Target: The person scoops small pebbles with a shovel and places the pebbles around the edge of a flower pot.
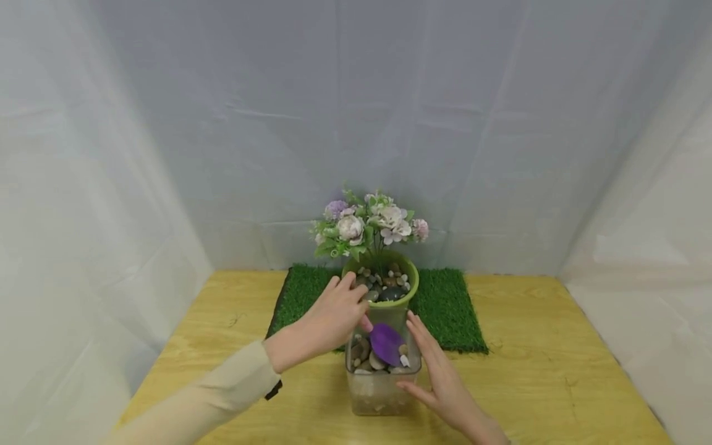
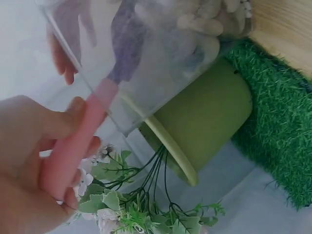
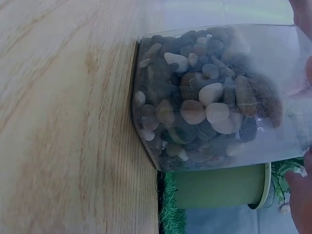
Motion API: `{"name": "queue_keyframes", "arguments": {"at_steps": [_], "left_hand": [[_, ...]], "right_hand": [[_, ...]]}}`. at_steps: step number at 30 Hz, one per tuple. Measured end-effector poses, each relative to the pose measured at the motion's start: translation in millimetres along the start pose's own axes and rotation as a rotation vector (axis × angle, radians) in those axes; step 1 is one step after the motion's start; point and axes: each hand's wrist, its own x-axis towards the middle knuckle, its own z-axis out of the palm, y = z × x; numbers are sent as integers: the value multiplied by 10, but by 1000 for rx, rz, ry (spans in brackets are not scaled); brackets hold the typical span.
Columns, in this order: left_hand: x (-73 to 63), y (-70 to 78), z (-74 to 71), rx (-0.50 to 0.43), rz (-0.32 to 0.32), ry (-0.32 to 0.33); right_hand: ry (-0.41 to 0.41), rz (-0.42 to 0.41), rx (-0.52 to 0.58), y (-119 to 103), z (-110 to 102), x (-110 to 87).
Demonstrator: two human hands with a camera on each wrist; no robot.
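Note:
A small trowel with a purple blade [image 1: 386, 343] dips into the clear plastic container [image 1: 384, 392]. Its pink handle [image 2: 75, 141] is gripped by my left hand [image 1: 328, 312], seen above the container's far left edge in the head view. Beneath the blade lie pebbles [image 3: 195, 107] in brown, grey and white, filling the lower part of the container. Against the container's right side rests my right hand [image 1: 445, 383], fingers fairly straight and thumb towards the front. Just behind stands a green flower pot [image 1: 413, 284] with pebbles and pink, white and purple flowers [image 1: 350, 228].
Under the pot lies a green artificial grass mat [image 1: 450, 309]. All of it sits on a wooden table [image 1: 534, 364]. A pale plastic sheet [image 1: 389, 111] hangs behind the table and along both sides.

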Motion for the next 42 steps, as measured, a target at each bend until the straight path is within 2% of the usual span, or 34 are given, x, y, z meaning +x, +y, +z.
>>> {"name": "queue_keyframes", "arguments": {"at_steps": [3,8,11,17,21,25,31,37,42], "left_hand": [[-34,7,-4,-13,-2,13],[-65,22,41,-79,-89,-12],[-89,10,70,-123,-120,-23],[-186,-9,65,-218,-161,14],[-191,51,45,-185,-219,-7],[-170,127,57,-139,-240,-23],[-207,118,-20,-215,-333,-19],[-357,118,-132,-312,-371,34],[-500,115,-96,-412,-381,121]], "right_hand": [[-5,3,-7,0,-3,5],[18,-8,-13,-1,-5,-3],[17,-10,-7,-2,-5,0],[9,-14,5,-17,-3,2],[10,-13,12,-20,2,-1],[16,-14,7,-17,4,3],[-7,12,9,-13,5,13],[0,2,12,-10,7,3],[20,-22,-4,-8,2,4]]}}
